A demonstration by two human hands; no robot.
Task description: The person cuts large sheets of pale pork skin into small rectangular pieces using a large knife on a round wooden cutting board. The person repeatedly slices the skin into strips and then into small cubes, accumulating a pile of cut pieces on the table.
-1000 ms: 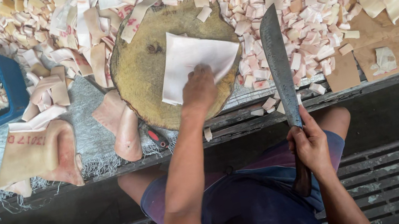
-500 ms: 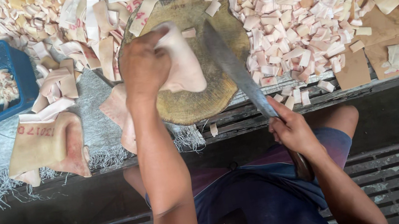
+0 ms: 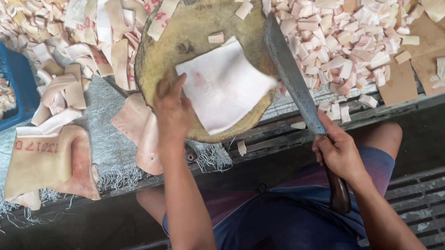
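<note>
Shifted rightward, the white skin sheet is pressed on the round chopping block by the left hand; the cleaver is gripped by the right hand.

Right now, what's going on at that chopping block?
A person sits at a low bench with a round wooden chopping block. Their left hand rests on the edge of a pale flat slab lying on the block. Their right hand grips the handle of a long cleaver, its blade by the slab's right edge. Small cut pieces are heaped behind the block; a blue basket sits at far left.
</note>
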